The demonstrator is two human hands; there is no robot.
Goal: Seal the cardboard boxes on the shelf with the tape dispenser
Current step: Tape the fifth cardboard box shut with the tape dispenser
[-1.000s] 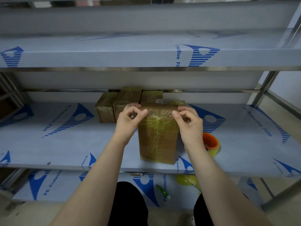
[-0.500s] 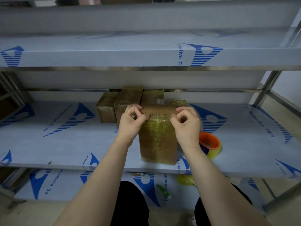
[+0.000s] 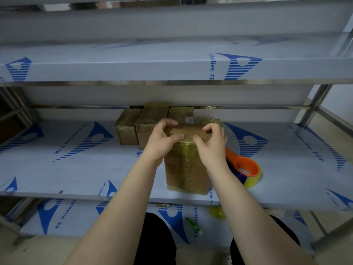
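Cardboard box upright near front edge of middle shelf, wrapped in yellowish tape; left hand at its top left, fingers curled over the far edge, thumb pressed on the top face near the front; right hand likewise at top right, fingers curled, thumb tip close to the left thumb; both grip the box top; tape dispenser, orange with a yellowish roll, lies on the shelf just right of the box, untouched; more taped boxes stand together at the back
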